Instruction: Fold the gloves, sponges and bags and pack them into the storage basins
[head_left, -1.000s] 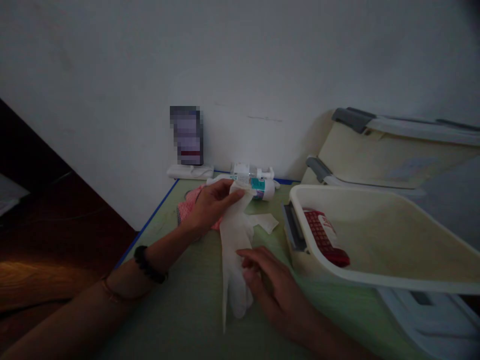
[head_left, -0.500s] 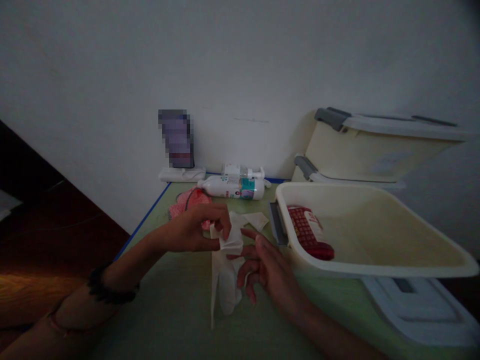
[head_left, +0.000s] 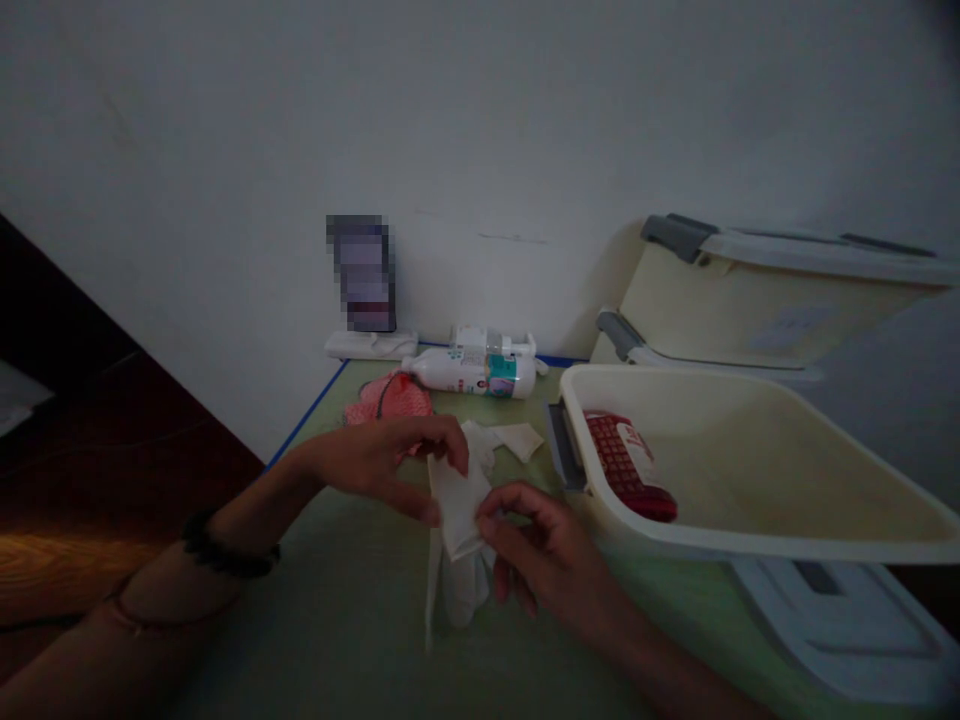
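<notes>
A thin white disposable glove (head_left: 459, 512) hangs over the green table between my hands, its cuff part spread flat. My right hand (head_left: 546, 548) pinches the glove's right edge between thumb and forefinger, with the other fingers curled below. My left hand (head_left: 386, 460) is at the glove's left side; its thumb and fingers are apart and rest against the material. Glove fingers (head_left: 463, 590) show below the cuff. Behind it lies more crumpled white material (head_left: 519, 440), whose kind I cannot make out. A pink cloth (head_left: 394, 395) with a dark cord is just beyond my left hand.
White bottles (head_left: 472, 372) lie on their sides near the wall. A phone (head_left: 367, 275) stands blurred on a white power strip (head_left: 371, 346). To the right is a cream bin (head_left: 750, 545) holding a red packet (head_left: 628, 465), with lidded boxes (head_left: 750, 310) behind and a lid (head_left: 847, 620) in front.
My right hand, earlier with fingers spread, now pinches the glove's edge. My left thumb and fingers have parted from their pinch, and the cuff has unfolded flat.
</notes>
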